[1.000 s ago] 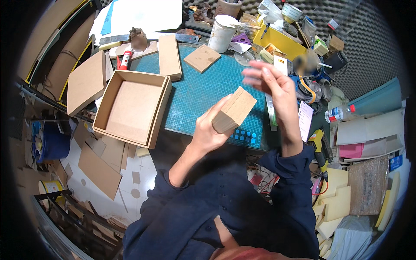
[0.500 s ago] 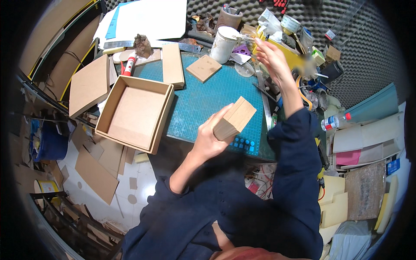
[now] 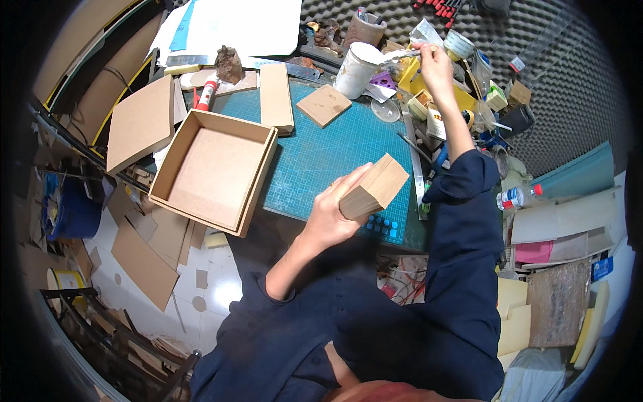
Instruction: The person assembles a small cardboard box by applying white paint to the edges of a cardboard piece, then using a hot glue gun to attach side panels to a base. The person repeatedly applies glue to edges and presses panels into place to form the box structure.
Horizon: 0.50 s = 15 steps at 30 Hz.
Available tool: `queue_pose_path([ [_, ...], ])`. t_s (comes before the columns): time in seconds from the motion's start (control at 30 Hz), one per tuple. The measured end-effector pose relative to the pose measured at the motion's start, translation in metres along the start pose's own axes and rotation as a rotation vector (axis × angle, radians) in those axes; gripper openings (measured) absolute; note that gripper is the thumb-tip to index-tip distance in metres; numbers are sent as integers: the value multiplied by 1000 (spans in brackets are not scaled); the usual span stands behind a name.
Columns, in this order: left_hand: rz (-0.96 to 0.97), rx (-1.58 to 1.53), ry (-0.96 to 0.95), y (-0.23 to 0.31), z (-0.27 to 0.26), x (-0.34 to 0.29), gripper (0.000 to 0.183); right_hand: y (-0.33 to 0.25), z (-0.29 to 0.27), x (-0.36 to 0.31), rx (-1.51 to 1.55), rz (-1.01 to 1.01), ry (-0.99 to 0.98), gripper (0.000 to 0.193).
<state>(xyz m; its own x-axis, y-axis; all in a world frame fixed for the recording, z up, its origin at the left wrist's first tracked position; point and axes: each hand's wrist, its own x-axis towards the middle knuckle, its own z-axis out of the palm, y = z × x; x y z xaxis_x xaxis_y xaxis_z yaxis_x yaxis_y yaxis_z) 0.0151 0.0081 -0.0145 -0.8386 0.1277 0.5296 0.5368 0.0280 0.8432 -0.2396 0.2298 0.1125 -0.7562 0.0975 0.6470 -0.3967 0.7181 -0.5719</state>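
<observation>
A squared, grained wooden block [image 3: 376, 186] is above the gridded green mat [image 3: 305, 164], the left hand [image 3: 331, 218] wrapping its fingers around it. The right hand's [image 3: 436, 69] fingers bunch narrowly at a whitish stick [image 3: 400, 55] by the smeared pot [image 3: 358, 75]; whether gripping, I cannot tell.

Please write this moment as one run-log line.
Left hand: holds wooden block | Right hand: near white-stained cup, grip unclear | Nearby: open square box, green cutting mat

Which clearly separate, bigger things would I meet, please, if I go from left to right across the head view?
Blue bin, open square box, left hand gripping a wooden block, right hand, plastic bottle with red cap.
</observation>
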Motion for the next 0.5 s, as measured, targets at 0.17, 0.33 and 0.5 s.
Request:
queue_pose_path([
  [0.17,9,-7,5,0,1,1,83,8,-24,19,54,-62,-61,33],
  [0.33,5,-13,7,0,1,1,83,-6,-20,13,394,16,-175,31],
  [0.5,23,-2,10,0,0,1,83,-10,-18,5,287,-103,-417,29],
])
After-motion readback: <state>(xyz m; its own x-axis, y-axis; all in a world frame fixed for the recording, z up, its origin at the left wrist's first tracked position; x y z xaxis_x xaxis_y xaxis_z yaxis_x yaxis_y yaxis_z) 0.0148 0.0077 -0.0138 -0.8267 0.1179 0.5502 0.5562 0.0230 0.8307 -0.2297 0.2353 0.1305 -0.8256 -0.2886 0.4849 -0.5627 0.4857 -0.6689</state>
